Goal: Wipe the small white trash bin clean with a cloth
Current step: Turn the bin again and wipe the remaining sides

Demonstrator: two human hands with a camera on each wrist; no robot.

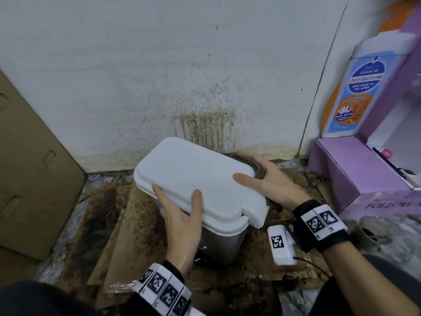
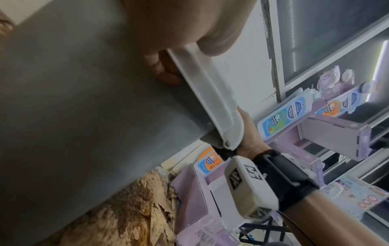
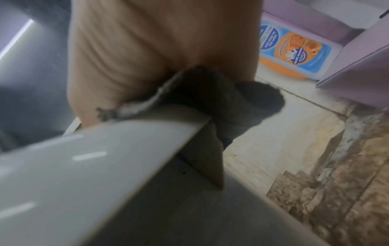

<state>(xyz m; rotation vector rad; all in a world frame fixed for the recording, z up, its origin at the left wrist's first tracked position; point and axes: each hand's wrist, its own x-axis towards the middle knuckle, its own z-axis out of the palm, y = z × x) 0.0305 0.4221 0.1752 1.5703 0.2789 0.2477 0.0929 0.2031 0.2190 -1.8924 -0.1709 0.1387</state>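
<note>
The small white trash bin (image 1: 196, 174) sits tilted on the floor by the wall, its lid closed over a grey-looking body (image 2: 84, 99). My left hand (image 1: 180, 215) grips the near rim, thumb on the lid and fingers (image 2: 164, 69) curled under the lid's edge. My right hand (image 1: 273, 181) holds a dark grey cloth (image 1: 256, 167) against the lid's far right edge, thumb lying on top of the lid. In the right wrist view the cloth (image 3: 221, 103) is bunched between my palm (image 3: 157, 50) and the lid's edge (image 3: 94, 158).
A stained wall (image 1: 205, 124) stands right behind the bin. Dirty, soaked cardboard (image 1: 136, 236) covers the floor under it. A brown cardboard box (image 1: 29, 179) leans at the left. A purple display stand (image 1: 355, 174) and a wash-bottle cutout (image 1: 355, 87) crowd the right.
</note>
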